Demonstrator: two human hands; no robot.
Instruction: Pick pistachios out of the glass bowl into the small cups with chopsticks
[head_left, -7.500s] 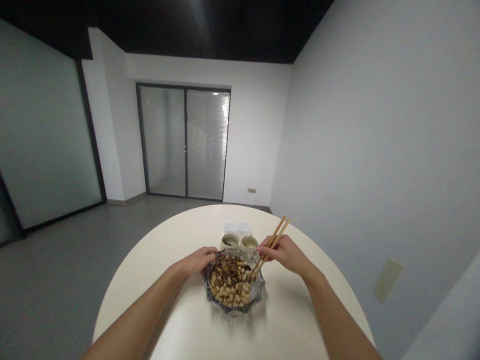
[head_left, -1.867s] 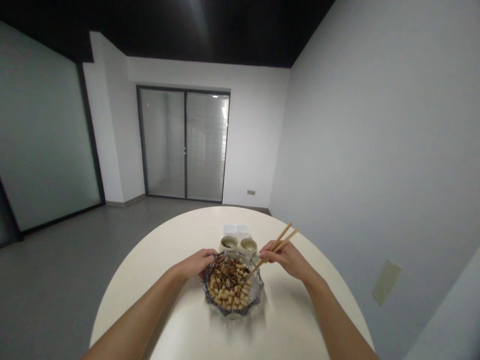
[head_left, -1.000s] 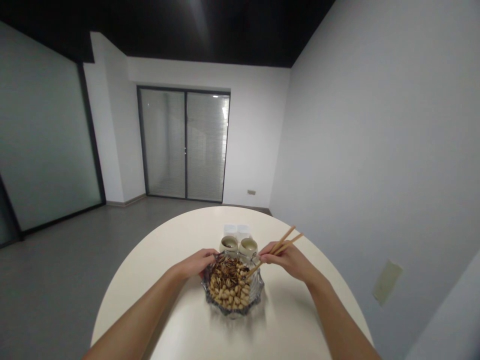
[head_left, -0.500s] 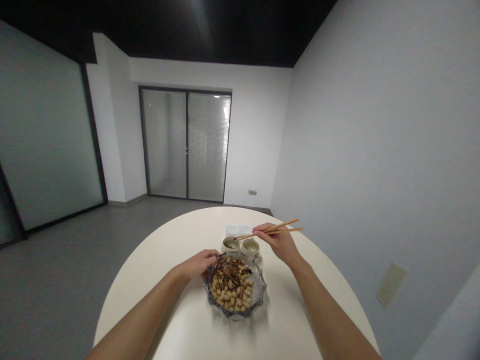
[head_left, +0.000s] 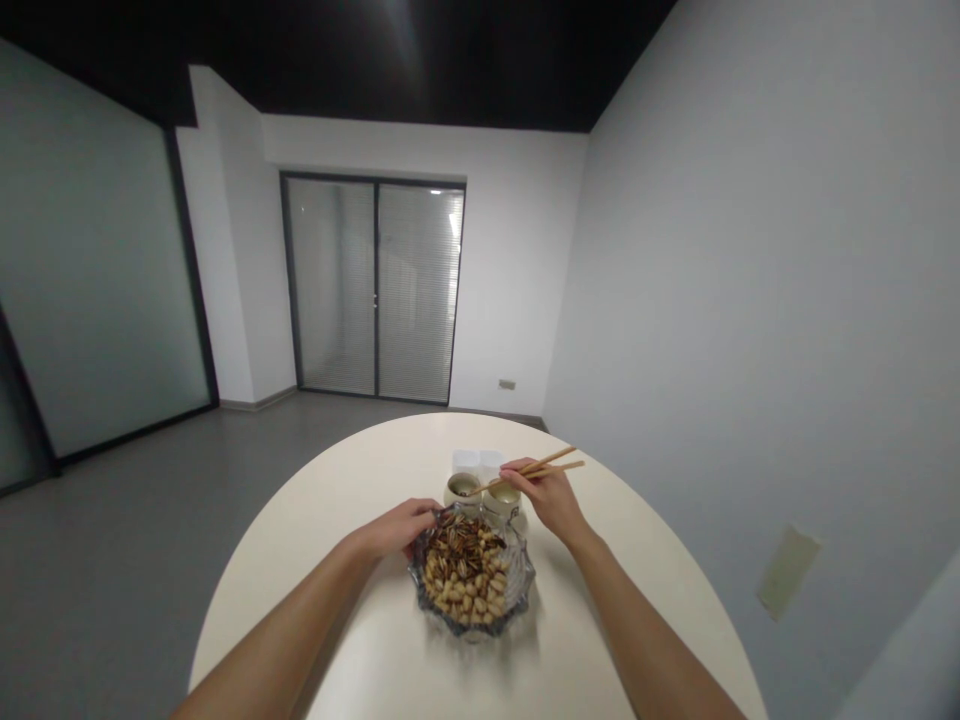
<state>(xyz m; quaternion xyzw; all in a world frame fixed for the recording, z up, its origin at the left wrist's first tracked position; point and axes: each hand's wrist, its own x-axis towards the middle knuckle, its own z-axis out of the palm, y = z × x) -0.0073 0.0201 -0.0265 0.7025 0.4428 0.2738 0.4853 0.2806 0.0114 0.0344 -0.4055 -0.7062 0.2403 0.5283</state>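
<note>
My left hand [head_left: 401, 527] grips the left rim of a scalloped clear glass bowl [head_left: 519, 577], its fingertips partly hidden behind the edge. Pale pistachios [head_left: 469, 600] fill the near part of the bowl, and dark striped seeds [head_left: 457, 540] lie toward its far side. A pair of wooden chopsticks [head_left: 551, 463] is held in my right hand [head_left: 553, 502], beyond the bowl to the right. Their tips reach over the mouth of the left small cup [head_left: 453, 495]; whether they pinch anything is too small to tell. The right small cup [head_left: 499, 506] sits under the chopsticks, partly covered.
Two small white square containers [head_left: 465, 460] stand behind the cups. Everything rests on a round cream table [head_left: 360, 640]. A white wall [head_left: 712, 300] runs close along the right, and glass doors [head_left: 375, 290] are at the back.
My right hand and the chopsticks have moved down and slightly left, lowering the tips to the left cup. The dark piece at the tips earlier no longer shows there. My left hand stays on the bowl.
</note>
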